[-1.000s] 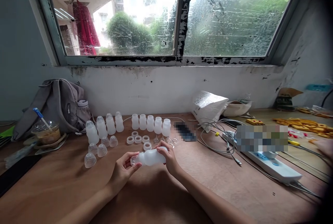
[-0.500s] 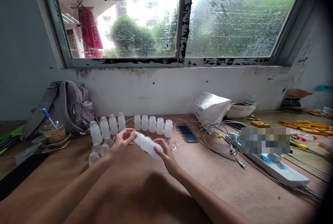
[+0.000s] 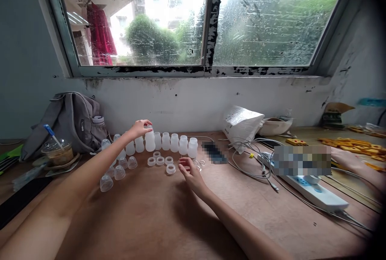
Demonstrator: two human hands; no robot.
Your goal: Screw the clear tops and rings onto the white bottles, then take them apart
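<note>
Head view: left hand (image 3: 139, 128) pinched the bottle (image 3: 150, 141) top; light, stiff, likely slippery plastic. Right hand (image 3: 189, 170) lay loosely spread, empty.

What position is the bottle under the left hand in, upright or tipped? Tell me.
Upright. The bottle stands on its base in the row on the table, with the left hand gripping its top.

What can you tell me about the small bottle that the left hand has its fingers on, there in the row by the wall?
The bottle is small, of milky translucent plastic, with a rounded body and a clear domed cap. It stands upright on the brown table, at the left end of a row of uncapped bottles near the wall. The left hand grips it from above by the cap. Whether it touches its neighbour cannot be told.
</note>
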